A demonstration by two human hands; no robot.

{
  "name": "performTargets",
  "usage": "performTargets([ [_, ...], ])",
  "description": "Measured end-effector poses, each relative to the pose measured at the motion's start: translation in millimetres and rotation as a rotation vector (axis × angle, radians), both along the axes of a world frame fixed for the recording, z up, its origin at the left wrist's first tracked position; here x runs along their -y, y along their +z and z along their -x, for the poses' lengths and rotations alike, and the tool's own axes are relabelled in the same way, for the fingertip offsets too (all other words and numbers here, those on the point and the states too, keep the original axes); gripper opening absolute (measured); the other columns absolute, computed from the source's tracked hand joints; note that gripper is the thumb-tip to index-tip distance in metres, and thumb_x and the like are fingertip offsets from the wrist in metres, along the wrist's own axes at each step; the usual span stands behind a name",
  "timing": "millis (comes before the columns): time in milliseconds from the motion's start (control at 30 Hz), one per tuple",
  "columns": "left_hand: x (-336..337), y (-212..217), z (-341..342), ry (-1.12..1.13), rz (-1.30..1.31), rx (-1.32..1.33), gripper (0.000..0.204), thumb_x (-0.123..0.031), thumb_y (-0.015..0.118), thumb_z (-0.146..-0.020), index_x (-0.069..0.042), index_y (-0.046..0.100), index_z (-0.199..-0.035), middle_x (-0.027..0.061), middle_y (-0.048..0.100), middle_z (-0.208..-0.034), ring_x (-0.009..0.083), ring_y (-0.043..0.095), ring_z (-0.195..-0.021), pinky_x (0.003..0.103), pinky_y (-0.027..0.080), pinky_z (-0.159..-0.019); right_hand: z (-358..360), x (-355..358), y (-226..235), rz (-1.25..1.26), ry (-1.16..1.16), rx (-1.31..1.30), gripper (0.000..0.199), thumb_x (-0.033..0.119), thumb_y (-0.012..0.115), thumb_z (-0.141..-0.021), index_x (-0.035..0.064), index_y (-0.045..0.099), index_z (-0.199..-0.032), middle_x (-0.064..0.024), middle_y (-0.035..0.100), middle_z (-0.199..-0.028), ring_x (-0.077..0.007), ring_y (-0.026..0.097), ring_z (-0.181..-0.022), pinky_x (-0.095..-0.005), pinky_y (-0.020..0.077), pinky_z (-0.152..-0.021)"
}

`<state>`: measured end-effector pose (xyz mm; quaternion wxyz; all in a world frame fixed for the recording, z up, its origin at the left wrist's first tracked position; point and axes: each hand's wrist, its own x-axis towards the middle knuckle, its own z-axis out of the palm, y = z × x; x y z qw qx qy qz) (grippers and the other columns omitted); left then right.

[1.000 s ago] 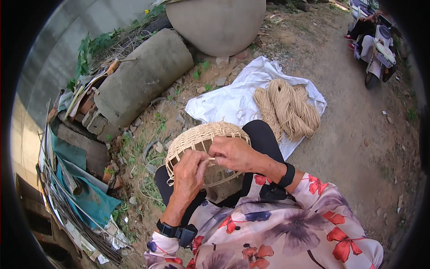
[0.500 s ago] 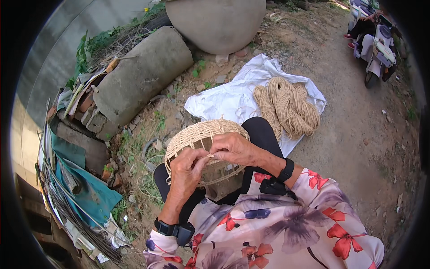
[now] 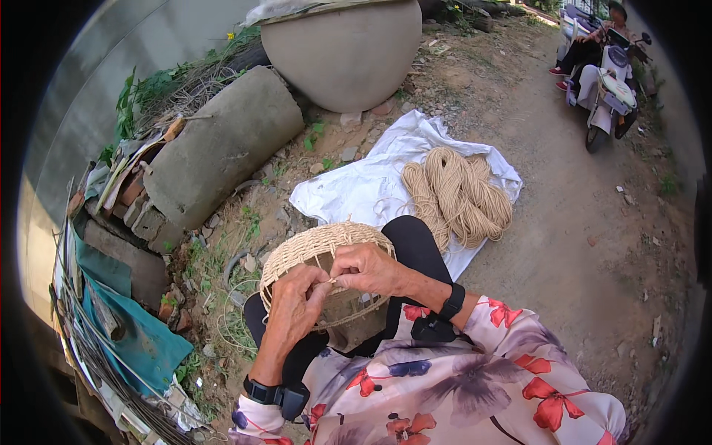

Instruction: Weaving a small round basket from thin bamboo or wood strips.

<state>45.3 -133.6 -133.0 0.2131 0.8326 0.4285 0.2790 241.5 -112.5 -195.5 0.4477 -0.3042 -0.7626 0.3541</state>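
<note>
1. Outdoors, hard sunlight; bare packed-dirt ground with scattered stones and sparse weeds.
2. Pale grey wall along the left, weeds at its foot.
3. Large round concrete vessel at top; a concrete cylinder lies tilted beside it.
4. Bricks, boards and a teal sheet heaped at left.
5. White cloth spread on the dirt.
6. Scooter with a seated person, top right.
</note>
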Motion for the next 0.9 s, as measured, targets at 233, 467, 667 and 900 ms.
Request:
performTargets([
  [233,1,-8,2,0.201,0.004,-0.09,0.006,-0.002,0.065,-0.076,0.004,0.063,-0.076,0.014,0.061,-0.069,0.0235,0.06,-0.06,0.034,0.047,-0.057,19,-4,-16,0.015,0.066,-0.093,0.01,0.006,0.067,-0.078,-0.0011,0.061,-0.078,-0.0054,0.051,-0.073,-0.0165,0.053,-0.066,-0.0323,0.042,-0.06],
  [467,7,-7,7,0.091,-0.091,-0.137,0.018,-0.018,0.068,-0.085,0.0,0.066,-0.083,0.0199,0.066,-0.079,0.033,0.065,-0.071,0.042,0.05,-0.068,17,3,-15,0.046,0.05,-0.071,0.018,0.013,0.066,-0.079,-0.002,0.058,-0.073,-0.0064,0.049,-0.069,-0.0159,0.051,-0.063,-0.0328,0.04,-0.058],
  [667,15,3,2,0.044,-0.14,-0.155,0.02,-0.018,0.063,-0.088,0.002,0.063,-0.083,0.0217,0.063,-0.08,0.0402,0.061,-0.075,0.046,0.048,-0.07,18,5,-17,-0.029,-0.002,-0.022,0.018,0.013,0.064,-0.079,-0.0014,0.056,-0.073,-0.0085,0.049,-0.069,-0.0212,0.052,-0.062,-0.0357,0.0403,-0.057],
  [900,11,-5,7,0.037,-0.193,-0.179,0.02,-0.018,0.059,-0.09,0.001,0.062,-0.088,0.0233,0.063,-0.083,0.0423,0.061,-0.078,0.049,0.048,-0.072,36,17,-18,-0.171,-0.271,0.081,0.018,0.016,0.061,-0.084,0.0008,0.053,-0.078,-0.0143,0.051,-0.078,-0.0366,0.056,-0.068,-0.0454,0.0441,-0.061],
])
